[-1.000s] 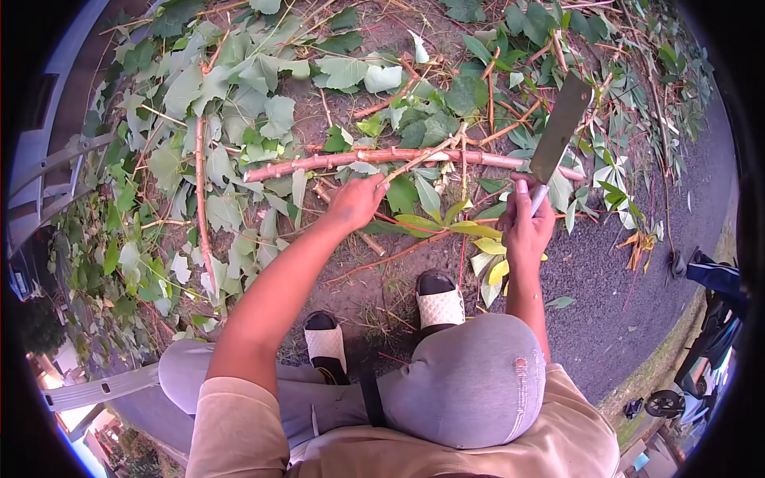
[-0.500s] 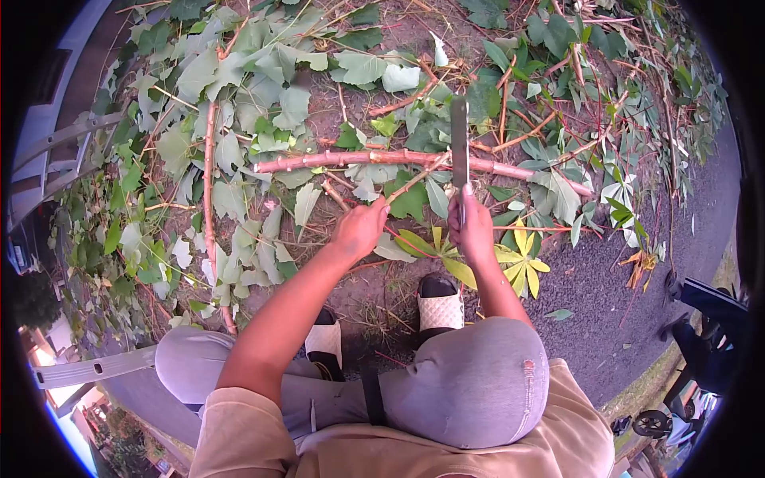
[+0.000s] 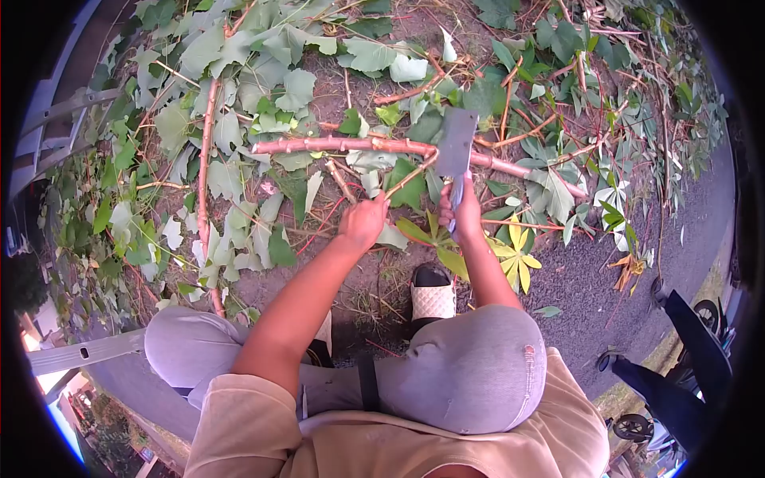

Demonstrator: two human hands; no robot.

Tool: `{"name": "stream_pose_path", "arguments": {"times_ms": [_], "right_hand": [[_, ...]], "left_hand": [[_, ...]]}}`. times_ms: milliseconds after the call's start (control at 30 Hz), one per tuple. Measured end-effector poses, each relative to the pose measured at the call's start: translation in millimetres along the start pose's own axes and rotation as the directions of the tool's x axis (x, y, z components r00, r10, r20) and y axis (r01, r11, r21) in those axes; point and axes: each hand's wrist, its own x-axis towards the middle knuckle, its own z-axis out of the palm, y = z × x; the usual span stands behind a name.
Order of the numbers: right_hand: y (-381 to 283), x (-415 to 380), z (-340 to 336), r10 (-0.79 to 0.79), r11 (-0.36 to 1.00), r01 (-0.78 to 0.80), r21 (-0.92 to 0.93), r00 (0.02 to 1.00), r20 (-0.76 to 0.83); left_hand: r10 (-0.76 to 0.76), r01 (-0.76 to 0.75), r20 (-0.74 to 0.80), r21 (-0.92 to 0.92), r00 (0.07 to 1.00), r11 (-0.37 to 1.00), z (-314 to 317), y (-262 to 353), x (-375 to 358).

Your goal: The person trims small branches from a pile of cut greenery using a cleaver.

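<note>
Right now the person is crouching over a long reddish stem (image 3: pixel 351 146) lying across the dirt among cut leaves (image 3: pixel 263 95), and the blade of a cleaver (image 3: pixel 456 145) is meeting that stem near its middle. My worry is the thin side branch (image 3: pixel 410 177) that the left hand (image 3: pixel 364 223) is gripping: it is running up toward the very spot where the blade is landing, so a glancing chop could, I think, slide down the twig toward those fingers. The stem is also resting loose on uneven ground, and it looks likely to roll or bounce under a blow. A sandalled foot (image 3: pixel 433 293) is sitting just below the work, in the path of any slip.

The left hand is curled closed around the lower end of the twig, knuckles up. The right hand (image 3: pixel 464 213) is wrapped tight around the cleaver's handle, thumb along it, blade tilting slightly left, touching the stem from above.
</note>
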Motion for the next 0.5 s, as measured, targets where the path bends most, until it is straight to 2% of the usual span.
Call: {"name": "stream_pose_path", "arguments": {"times_ms": [33, 100, 167, 200, 233, 300, 333, 367, 433, 500], "right_hand": [[-10, 2, 2, -0.006, 1.0, 0.006, -0.013, 1.0, 0.021], [-17, -13, 9, -0.157, 0.949, 0.134, -0.287, 0.986, -0.059], [-47, -35, 34, -0.261, 0.905, 0.247, -0.347, 0.965, 0.007], [-67, -51, 57, -0.352, 0.863, 0.328, -0.385, 0.936, 0.007], [-85, -62, 71, -0.464, 0.795, 0.423, -0.434, 0.886, 0.013], [-120, -94, 100, -0.589, 0.742, 0.578, -0.34, 0.804, 0.082], [-132, -107, 110, -0.689, 0.649, 0.686, -0.329, 0.713, 0.13], [-140, -114, 112, -0.744, 0.609, 0.758, -0.234, 0.648, 0.163], [-136, -112, 108, -0.874, 0.428, 0.894, -0.13, 0.446, 0.19], [-83, -73, 80, -0.904, 0.365, 0.919, -0.152, 0.388, 0.179]], "left_hand": [[-0.038, 0.038, 0.019, 0.006, 0.999, 0.999, -2, -6, 3], [-0.071, 0.071, 0.05, 0.005, 0.996, 0.997, -9, -8, -4], [-0.044, 0.044, 0.031, -0.019, 0.999, 0.999, -7, -5, -1], [-0.005, 0.003, -0.052, -0.035, 0.999, 0.999, -2, -6, 0], [-0.01, 0.009, -0.049, -0.038, 0.999, 0.999, -1, -6, -1], [0.0, -0.001, -0.053, -0.027, 0.999, 1.0, -4, -4, -2], [-0.005, 0.004, -0.051, -0.032, 0.999, 0.999, -3, -4, -2], [-0.016, 0.014, -0.036, -0.037, 0.999, 0.999, -2, -4, -1], [-0.03, 0.03, -0.021, -0.043, 0.999, 0.999, -1, -5, -2], [-0.03, 0.029, -0.021, -0.057, 0.999, 0.998, 0, -4, 0]]}}
